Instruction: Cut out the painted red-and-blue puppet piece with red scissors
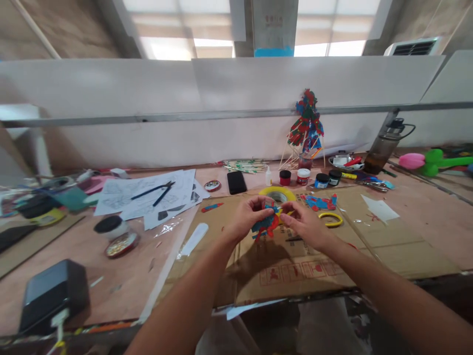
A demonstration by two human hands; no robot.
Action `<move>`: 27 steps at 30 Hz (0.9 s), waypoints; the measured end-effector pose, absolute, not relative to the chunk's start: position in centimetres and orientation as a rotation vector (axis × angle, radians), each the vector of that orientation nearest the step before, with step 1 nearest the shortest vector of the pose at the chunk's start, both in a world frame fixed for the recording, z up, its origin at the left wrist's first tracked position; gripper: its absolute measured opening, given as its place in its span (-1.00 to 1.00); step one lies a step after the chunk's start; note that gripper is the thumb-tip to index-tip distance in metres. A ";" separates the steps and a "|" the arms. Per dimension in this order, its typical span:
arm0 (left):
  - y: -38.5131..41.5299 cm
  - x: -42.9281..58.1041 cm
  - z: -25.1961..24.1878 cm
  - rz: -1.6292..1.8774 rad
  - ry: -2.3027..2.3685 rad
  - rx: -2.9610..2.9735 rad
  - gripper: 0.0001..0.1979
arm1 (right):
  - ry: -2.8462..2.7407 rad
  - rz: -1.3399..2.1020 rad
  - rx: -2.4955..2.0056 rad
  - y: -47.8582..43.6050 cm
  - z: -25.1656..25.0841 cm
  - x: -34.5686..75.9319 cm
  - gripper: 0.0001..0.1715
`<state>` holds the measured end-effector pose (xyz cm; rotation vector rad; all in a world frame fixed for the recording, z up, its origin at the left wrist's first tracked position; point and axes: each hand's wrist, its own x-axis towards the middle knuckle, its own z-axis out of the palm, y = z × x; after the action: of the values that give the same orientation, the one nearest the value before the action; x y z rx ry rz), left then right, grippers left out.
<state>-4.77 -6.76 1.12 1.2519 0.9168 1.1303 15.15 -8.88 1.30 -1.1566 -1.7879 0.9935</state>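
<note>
Above the cardboard sheet (310, 286), a small red and blue painted cutout figure (266, 226) is held up between both hands. My left hand (248, 217) grips it from the left, thumb and fingers pinched together at its top. My right hand (301, 222) is at the figure's right side, its fingertips pinched close to its edge; what they hold there is too small to make out. A roll of yellow tape (278, 194) lies just behind the hands. Another red and blue cutout (320, 202) rests on the cardboard to the right, near a yellow ring-shaped handle (330, 220).
Paint jars (303, 176) stand behind the cardboard, beside a black phone (236, 182). Painted figures on sticks (307, 118) stand at the back. Pliers (162, 190) lie on paper sheets (121, 190) at left. A dark bottle (382, 148) stands at right.
</note>
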 end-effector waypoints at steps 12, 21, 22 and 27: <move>-6.4 -4.3 0.8 1.368 0.911 0.858 -0.62 | -1.221 1.199 -1.096 -6.4 -1.0 13.3 -0.47; -7.8 -1.7 -0.4 1.392 0.677 0.562 -0.60 | -0.946 1.194 -1.011 -6.0 -1.7 13.5 -0.40; -7.8 -1.7 -0.4 1.404 0.675 0.543 -0.60 | -0.923 1.198 -0.999 -5.9 -1.6 13.7 -0.39; -8.1 -1.3 -0.6 1.402 0.676 0.671 -0.54 | -0.883 1.254 -0.960 -5.9 -1.5 14.0 -0.36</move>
<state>-1.28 -8.11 -0.62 0.6708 0.6758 1.4022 13.96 -5.94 -1.48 -0.9597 -0.8827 1.2543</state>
